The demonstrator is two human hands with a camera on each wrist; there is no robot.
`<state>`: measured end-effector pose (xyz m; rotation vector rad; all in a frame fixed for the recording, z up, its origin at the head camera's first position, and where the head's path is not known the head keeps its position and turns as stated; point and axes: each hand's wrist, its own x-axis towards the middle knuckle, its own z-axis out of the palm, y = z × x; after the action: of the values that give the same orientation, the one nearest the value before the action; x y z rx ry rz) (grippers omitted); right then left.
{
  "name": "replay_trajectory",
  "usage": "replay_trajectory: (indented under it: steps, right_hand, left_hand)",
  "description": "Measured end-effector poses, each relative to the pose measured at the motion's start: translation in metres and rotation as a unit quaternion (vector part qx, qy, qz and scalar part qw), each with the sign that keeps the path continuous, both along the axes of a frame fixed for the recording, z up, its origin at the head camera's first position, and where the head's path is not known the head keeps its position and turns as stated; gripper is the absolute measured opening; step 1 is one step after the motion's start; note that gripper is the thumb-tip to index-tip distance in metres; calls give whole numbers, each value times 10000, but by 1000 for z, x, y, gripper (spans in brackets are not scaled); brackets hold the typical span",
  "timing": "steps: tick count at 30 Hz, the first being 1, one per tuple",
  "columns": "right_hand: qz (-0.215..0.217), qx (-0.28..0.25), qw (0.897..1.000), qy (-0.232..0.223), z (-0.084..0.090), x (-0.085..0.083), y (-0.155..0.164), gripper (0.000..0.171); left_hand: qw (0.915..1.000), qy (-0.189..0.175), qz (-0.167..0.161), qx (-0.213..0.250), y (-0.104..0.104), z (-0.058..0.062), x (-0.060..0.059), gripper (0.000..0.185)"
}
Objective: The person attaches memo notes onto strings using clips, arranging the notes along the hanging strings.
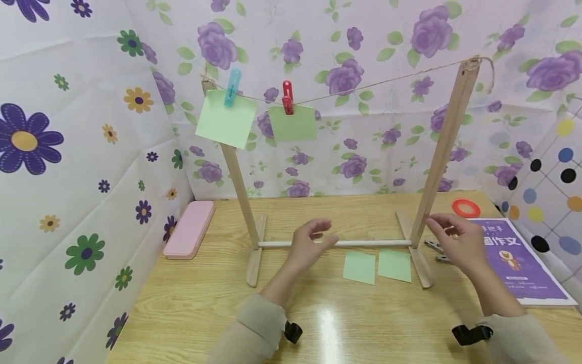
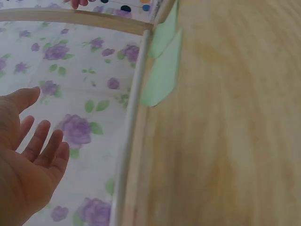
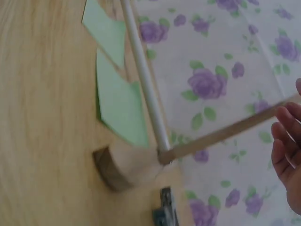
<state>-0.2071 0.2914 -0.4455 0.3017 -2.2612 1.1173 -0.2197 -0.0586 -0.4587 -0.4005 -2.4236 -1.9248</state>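
My left hand (image 1: 309, 246) hovers over the white crossbar (image 1: 373, 243) of a wooden frame, its fingers loosely bent and holding nothing. My right hand (image 1: 464, 245) is beside the frame's right post (image 1: 443, 146), fingertips near the wood and nothing in its grasp. Twine (image 1: 386, 82) runs between the post tops. On it, a blue clothespin (image 1: 233, 87) and a red clothespin (image 1: 287, 97) each hold a green paper square. Two more green squares, one left (image 1: 359, 267) and one right (image 1: 394, 265), lie on the table before the crossbar.
Grey clothespins (image 1: 435, 246) lie beside the right foot, partly behind my right hand. A purple book (image 1: 523, 263) and an orange-red ring (image 1: 466, 208) are at the right. To the left of the frame sits a pink case (image 1: 190, 230). Flowered cloth (image 1: 364, 167) hangs behind.
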Motion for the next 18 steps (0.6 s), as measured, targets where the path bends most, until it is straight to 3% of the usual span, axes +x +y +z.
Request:
replay_trajectory:
  steps: [6,13,18]
  right_hand:
    - [-265,359,9945,-944,-22,9,30,17]
    - [-472,990,9750,-1932,-51,15,61,33]
    - [-346,1570,9641,-2114,-67,19,75,42]
  left_hand:
    - [9988,-369,-268,-190,9,-26,8,42]
    - [9949,-742,-494,-477,20,-53,10,48]
    - [9887,-678,-425,-1266,31,-66,10,46]
